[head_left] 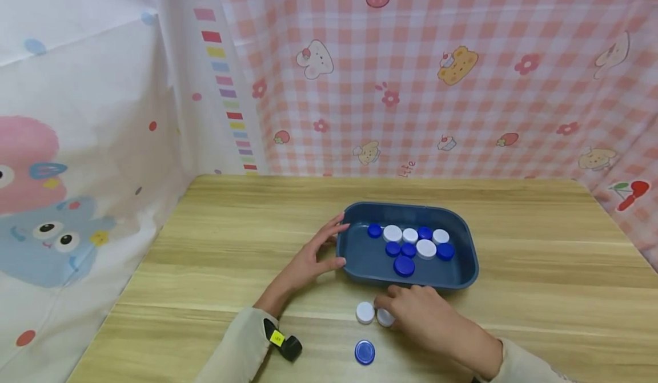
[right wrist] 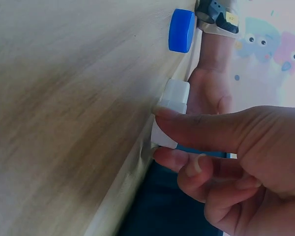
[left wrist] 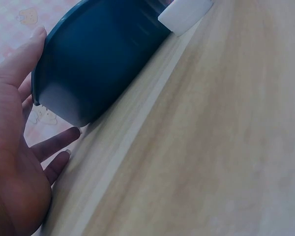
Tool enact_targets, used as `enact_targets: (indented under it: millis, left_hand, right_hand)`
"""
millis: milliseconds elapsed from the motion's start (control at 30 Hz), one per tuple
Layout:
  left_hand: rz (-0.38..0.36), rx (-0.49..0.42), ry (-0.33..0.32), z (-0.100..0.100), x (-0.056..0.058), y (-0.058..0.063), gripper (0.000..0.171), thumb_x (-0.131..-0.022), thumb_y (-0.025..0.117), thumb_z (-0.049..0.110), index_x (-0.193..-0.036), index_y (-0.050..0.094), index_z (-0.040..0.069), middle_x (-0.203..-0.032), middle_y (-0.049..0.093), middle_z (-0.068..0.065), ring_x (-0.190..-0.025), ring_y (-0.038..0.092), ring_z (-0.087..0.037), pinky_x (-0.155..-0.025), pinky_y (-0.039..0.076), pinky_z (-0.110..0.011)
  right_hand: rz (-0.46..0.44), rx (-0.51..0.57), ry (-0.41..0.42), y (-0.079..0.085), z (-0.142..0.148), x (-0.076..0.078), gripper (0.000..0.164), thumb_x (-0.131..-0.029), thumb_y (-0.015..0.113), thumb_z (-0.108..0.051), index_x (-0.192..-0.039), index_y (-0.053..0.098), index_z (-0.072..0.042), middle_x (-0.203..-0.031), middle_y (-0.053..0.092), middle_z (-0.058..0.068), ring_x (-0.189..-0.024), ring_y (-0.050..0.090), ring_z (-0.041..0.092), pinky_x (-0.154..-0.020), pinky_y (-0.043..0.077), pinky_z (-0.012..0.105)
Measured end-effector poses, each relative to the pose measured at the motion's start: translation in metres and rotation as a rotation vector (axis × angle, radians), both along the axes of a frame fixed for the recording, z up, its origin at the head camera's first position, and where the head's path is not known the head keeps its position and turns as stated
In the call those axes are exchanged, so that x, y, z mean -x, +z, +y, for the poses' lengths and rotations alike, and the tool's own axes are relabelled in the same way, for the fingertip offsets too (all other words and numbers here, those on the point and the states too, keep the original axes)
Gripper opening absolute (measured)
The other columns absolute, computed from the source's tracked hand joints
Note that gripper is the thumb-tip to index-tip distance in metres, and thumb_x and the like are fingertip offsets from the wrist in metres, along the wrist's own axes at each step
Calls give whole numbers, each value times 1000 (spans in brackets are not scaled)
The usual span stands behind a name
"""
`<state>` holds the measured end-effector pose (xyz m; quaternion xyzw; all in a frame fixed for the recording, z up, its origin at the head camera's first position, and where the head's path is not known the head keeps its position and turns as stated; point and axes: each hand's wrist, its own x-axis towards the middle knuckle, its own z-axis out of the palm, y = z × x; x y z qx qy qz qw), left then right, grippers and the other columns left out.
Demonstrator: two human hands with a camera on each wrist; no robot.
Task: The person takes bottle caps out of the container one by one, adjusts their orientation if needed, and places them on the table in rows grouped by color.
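Observation:
A dark blue plastic tray [head_left: 362,266] stands on the table, with several blue and white bottle caps inside. My left hand [head_left: 307,257] rests with spread, fairly straight fingers against the tray's left end; in the left wrist view the thumb lies at the rim. In front of the tray, my right hand [head_left: 429,317] pinches a white bottle cap [right wrist: 162,138] between thumb and index finger, low at the table. Close beside it sits another white cap [head_left: 365,312]. Nearer to me lies a blue cap [head_left: 365,352], its inner side facing up.
The wooden table [head_left: 231,217] runs back to a pink checked cloth [head_left: 360,109]. A white patterned cloth [head_left: 113,115] hangs on the left. On the left wrist sits a black strap [head_left: 277,337] with a yellow label.

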<state>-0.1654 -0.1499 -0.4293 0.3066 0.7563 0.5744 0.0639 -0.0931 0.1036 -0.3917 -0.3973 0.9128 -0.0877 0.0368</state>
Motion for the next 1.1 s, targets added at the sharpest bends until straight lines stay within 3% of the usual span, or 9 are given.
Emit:
enact_targets:
  millis: [200,1100]
  left_hand:
    - [-6,3,-1,0,-4,6,59,-92,63,7,-146,38,8,-158,16,-7,-125,42,-36,-106,27,-56]
    - [12,7,-5,0,-3,4,59,-92,64,8,-145,38,9,-158,16,-8,-121,44,-38,-105,28,-57]
  right_hand:
    - [-3,5,-1,-2,-1,1,24,-77,76,-10,-100,71,-19,-76,59,-4,-57,51,8,-49,44,26]
    - [-7,-13,1,-2,-2,1,23,-82,72,-9,-104,70,-17,-82,63,-2,-60,51,7,-53,48,27]
